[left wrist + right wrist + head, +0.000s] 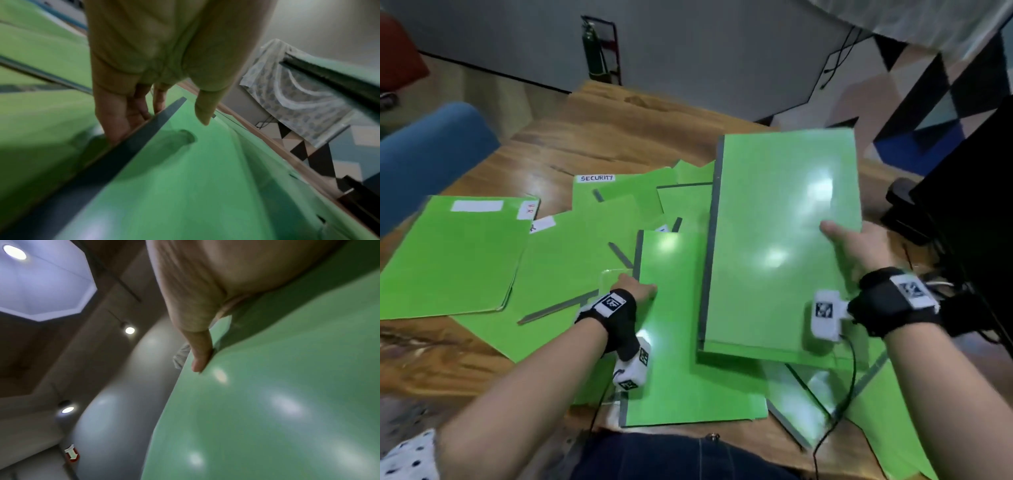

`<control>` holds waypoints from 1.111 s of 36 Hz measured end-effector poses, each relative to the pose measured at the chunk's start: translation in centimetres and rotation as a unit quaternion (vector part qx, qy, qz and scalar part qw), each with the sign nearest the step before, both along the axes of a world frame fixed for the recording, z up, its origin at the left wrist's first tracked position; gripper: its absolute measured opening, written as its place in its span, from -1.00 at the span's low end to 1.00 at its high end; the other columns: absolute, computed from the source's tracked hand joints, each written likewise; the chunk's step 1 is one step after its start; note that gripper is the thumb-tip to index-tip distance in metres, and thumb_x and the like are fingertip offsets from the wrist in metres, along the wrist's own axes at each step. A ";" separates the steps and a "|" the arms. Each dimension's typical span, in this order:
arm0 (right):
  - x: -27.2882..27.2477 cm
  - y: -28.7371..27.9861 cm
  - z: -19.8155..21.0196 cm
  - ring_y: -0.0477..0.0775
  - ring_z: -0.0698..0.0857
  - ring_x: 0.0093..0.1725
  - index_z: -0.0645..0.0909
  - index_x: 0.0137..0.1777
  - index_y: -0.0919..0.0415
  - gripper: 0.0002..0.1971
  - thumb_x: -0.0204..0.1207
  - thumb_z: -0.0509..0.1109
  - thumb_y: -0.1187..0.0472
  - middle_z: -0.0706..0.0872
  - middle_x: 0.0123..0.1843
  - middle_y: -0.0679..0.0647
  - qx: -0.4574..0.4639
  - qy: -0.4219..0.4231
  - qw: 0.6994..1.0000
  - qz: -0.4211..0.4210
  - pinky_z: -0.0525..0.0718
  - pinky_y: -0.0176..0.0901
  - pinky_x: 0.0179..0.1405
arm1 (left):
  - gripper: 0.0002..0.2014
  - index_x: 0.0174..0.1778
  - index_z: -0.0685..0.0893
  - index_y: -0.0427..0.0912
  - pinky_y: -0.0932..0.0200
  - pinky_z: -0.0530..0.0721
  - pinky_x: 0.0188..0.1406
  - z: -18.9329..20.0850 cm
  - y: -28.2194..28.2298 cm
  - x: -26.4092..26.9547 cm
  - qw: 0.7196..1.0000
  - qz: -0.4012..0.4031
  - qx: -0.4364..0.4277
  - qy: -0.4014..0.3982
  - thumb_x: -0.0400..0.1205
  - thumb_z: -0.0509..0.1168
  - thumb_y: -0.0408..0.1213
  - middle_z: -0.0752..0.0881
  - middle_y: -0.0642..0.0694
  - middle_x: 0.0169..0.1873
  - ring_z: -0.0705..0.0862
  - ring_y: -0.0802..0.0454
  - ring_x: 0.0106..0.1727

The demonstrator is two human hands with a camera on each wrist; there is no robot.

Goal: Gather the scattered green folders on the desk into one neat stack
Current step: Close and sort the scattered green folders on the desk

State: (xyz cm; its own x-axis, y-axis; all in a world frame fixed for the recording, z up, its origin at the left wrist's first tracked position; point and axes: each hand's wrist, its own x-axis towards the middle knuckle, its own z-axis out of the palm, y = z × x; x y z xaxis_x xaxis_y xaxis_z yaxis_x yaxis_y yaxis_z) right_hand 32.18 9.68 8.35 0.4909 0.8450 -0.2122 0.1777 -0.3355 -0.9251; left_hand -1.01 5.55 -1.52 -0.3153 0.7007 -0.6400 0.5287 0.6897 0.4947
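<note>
Several green folders with grey spines lie scattered and overlapping on the wooden desk (619, 130). My right hand (859, 246) holds a folder stack (784, 240) raised and tilted over the right of the desk, its thumb (200, 356) pressed on the glossy top cover (287, 402). My left hand (635, 287) grips the left spine of a flat folder (688, 342) near the front edge. Its fingers (123, 116) tuck under the grey spine (127, 154) and the thumb (203, 112) sits over the cover. More folders lie at the left (455, 257), one labelled SECURITY (619, 195), and others at the front right (876, 411).
A blue chair (424, 147) stands at the desk's left side. Black equipment (969, 205) crowds the right edge. A black cable (849, 383) hangs from my right wrist over the folders. A fire extinguisher (592, 48) stands by the far wall.
</note>
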 end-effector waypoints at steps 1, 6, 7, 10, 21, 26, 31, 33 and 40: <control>0.3 -0.1 -1.9 0.23 0.72 0.16 0.58 0.31 0.29 0.12 -0.32 0.75 -0.22 0.73 0.21 0.18 -0.009 0.014 1.000 -0.004 0.62 0.30 0.25 | -0.32 0.50 0.30 -0.42 0.07 0.61 0.07 -0.1 -0.2 0.0 1.000 0.003 -0.011 -0.006 0.56 0.39 -0.15 0.54 -0.31 0.37 0.60 -0.22 0.26; -1.7 -3.8 -5.6 0.26 0.50 0.44 0.27 0.56 0.38 -0.04 0.24 0.66 0.07 0.48 0.50 0.27 -0.106 0.045 0.993 -0.024 0.40 0.23 0.48 | -0.17 0.54 0.25 -0.42 -0.05 0.51 0.36 0.1 -0.5 0.2 0.998 0.007 -0.050 -0.044 0.49 0.49 -0.12 0.44 -0.32 0.46 0.49 -0.27 0.42; -1.6 -4.1 -6.5 0.27 0.47 0.47 0.23 0.58 0.37 -0.04 0.27 0.65 0.09 0.44 0.54 0.27 -0.122 0.044 0.991 -0.027 0.37 0.23 0.49 | -0.17 0.54 0.24 -0.43 -0.04 0.49 0.37 0.3 -0.5 0.3 0.997 0.001 -0.061 -0.046 0.49 0.49 -0.11 0.43 -0.32 0.47 0.48 -0.26 0.43; -0.8 -4.2 -8.4 0.30 0.38 0.53 0.15 0.61 0.40 -0.09 0.38 0.60 0.15 0.35 0.58 0.30 -0.149 0.023 0.988 -0.035 0.32 0.19 0.52 | -0.22 0.51 0.29 -0.44 0.00 0.48 0.39 1.0 -0.5 0.5 0.995 -0.024 -0.086 -0.036 0.52 0.45 -0.08 0.44 -0.31 0.47 0.47 -0.23 0.44; -0.2 -3.4 -8.7 0.32 0.47 0.45 0.25 0.54 0.51 -0.16 0.42 0.57 0.08 0.45 0.51 0.34 -0.197 -0.003 0.980 -0.023 0.38 0.11 0.44 | -0.62 0.37 0.42 -0.38 0.19 0.49 -0.09 9.6 3.0 0.0 0.988 -0.050 0.127 0.065 0.64 0.28 -0.43 0.57 -0.27 0.26 0.56 -0.14 0.06; -0.4 -2.9 -7.9 0.31 0.42 0.51 0.20 0.58 0.45 0.02 0.25 0.66 0.05 0.37 0.57 0.30 -0.185 -0.017 0.983 -0.017 0.35 0.17 0.51 | -0.73 0.22 0.42 -0.29 0.13 0.42 -0.21 16.2 3.6 -0.8 0.937 -0.111 0.261 0.204 0.61 0.21 -0.50 0.49 -0.17 -0.16 0.47 -0.13 -0.15; -1.4 -2.7 -7.8 0.39 0.36 0.54 0.13 0.60 0.47 -0.06 0.40 0.59 0.08 0.30 0.60 0.37 -0.195 -0.045 0.980 -0.010 0.35 0.27 0.50 | -0.81 0.01 0.37 -0.23 0.03 0.43 -0.21 20.1 4.9 -1.5 0.902 -0.120 0.356 0.214 0.58 0.25 -0.45 0.51 -0.20 -0.13 0.50 -0.18 -0.10; -1.8 -2.7 -7.9 0.39 0.35 0.54 0.12 0.61 0.45 -0.04 0.38 0.59 0.06 0.30 0.60 0.36 -0.194 -0.041 0.980 -0.002 0.34 0.30 0.50 | -0.72 0.13 0.44 -0.28 0.03 0.48 -0.12 20.4 5.6 -1.9 0.915 -0.106 0.361 0.144 0.57 0.34 -0.40 0.53 -0.19 -0.03 0.51 -0.16 -0.03; -2.5 -3.6 -8.9 0.32 0.44 0.49 0.25 0.57 0.39 -0.17 0.45 0.44 -0.08 0.40 0.56 0.28 -0.191 -0.002 0.982 -0.009 0.38 0.22 0.49 | -0.38 0.44 0.44 -0.33 -0.05 0.58 0.25 9.8 4.2 -1.1 0.972 -0.027 0.199 -0.123 0.47 0.49 -0.36 0.64 -0.25 0.20 0.62 -0.21 0.18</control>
